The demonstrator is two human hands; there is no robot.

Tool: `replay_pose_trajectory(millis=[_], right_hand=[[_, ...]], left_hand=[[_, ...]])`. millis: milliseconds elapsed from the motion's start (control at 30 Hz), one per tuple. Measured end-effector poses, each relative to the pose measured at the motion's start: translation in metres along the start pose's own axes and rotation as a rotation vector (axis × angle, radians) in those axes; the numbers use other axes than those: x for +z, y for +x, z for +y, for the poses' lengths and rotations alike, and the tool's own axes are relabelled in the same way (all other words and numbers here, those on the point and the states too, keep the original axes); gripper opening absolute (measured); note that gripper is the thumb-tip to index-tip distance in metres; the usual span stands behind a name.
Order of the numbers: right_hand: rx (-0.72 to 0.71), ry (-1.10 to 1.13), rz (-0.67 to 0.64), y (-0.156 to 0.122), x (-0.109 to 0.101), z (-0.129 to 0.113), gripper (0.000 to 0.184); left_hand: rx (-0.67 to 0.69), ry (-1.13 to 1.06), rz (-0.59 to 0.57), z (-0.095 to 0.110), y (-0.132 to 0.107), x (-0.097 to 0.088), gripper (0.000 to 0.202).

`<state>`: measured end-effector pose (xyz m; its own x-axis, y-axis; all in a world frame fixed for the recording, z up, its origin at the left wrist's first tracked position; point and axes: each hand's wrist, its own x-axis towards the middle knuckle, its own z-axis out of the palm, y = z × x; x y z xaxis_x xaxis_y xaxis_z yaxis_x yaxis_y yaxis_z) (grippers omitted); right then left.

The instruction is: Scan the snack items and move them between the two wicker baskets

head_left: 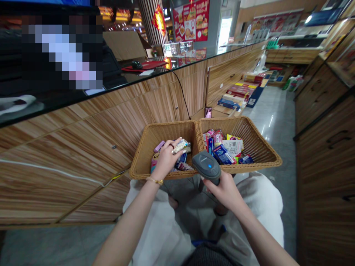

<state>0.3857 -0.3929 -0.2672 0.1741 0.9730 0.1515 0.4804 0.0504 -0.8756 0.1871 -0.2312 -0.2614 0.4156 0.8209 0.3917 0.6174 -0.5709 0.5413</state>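
My left hand, with a bracelet at the wrist, reaches over the left wicker basket. Its fingers are closed on a small clear packet with pale contents, whose exact kind I cannot make out. Beneath it lie other small packaged goods, among them a purple pack. In my right hand is a dark grey barcode scanner, its blue light on, held over the front rims where the baskets meet. The right wicker basket holds several packaged goods, including a blue box.
A wood-panelled counter with a dark top runs along the left, with a black mouse on it. Stacked boxes stand beyond the baskets. Wooden drawers line the right side. A black cable hangs down the counter front.
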Motion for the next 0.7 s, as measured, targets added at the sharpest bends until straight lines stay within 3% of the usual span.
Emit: replay_pose_trajectory(millis=[400,533,700], right_hand=[[-0.031,-0.003,0.012,0.002,0.001,-0.003,0.013],[-0.033,-0.004,-0.001,0.003,0.002,-0.003,0.014],[-0.026,-0.01,-0.018,0.005,0.004,-0.005,0.012]], left_hand=[[0.009,0.064,0.071,0.003,0.0,0.0,0.051],[0.056,0.124,0.082,0.008,-0.001,-0.003,0.043],[0.13,0.21,0.069,0.012,-0.003,-0.005,0.047]])
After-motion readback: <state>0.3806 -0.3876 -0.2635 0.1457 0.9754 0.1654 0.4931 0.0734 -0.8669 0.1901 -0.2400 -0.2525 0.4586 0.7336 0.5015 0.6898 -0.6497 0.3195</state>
